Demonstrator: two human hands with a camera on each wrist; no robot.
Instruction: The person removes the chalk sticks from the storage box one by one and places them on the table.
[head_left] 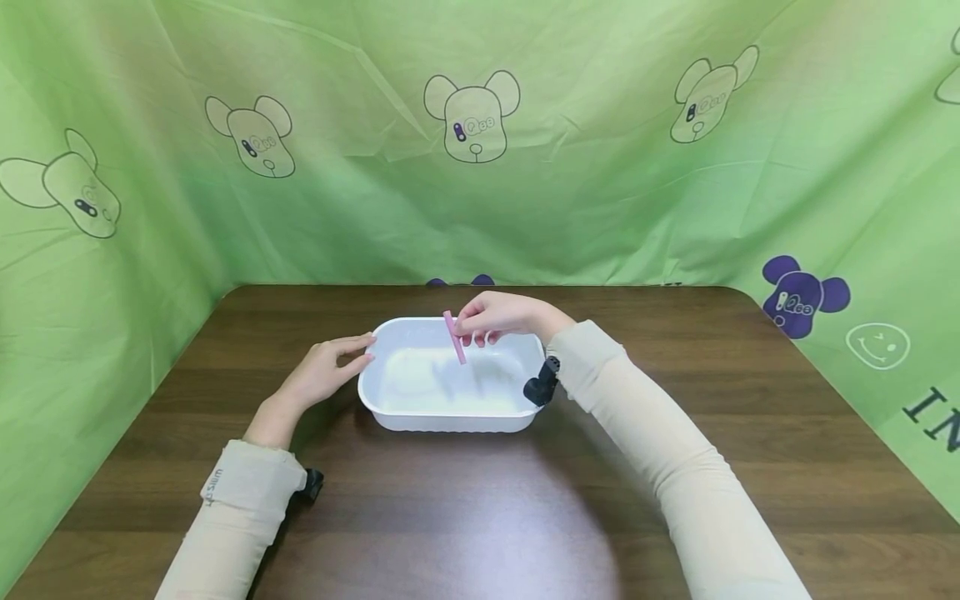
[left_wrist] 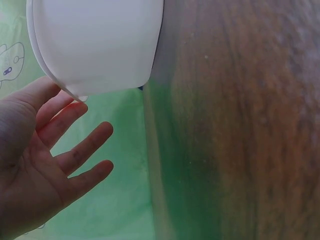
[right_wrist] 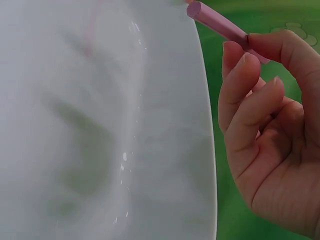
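A white plastic basin (head_left: 450, 422) with rounded corners stands on the table, its glossy inside showing reflections. My left hand (head_left: 322, 375) holds the basin's left rim. In the left wrist view, the thumb laps over the rim while the nearest fingertips (left_wrist: 75, 112) meet it from outside; the other two fingers stretch out apart from it. My right hand (head_left: 498, 317) is raised over the far part of the basin. Between its thumb and fingers it pinches a slim pink stick (right_wrist: 220, 24) near one end. The stick slants down over the basin, its flat end visible in the right wrist view.
The brown wooden table (head_left: 420, 517) extends around the basin. A green cloth (head_left: 480, 217) printed with bear heads hangs behind and at both sides. Small black cameras sit at the cuffs, the right one (head_left: 542, 383) overlapping the basin's right end in the head view.
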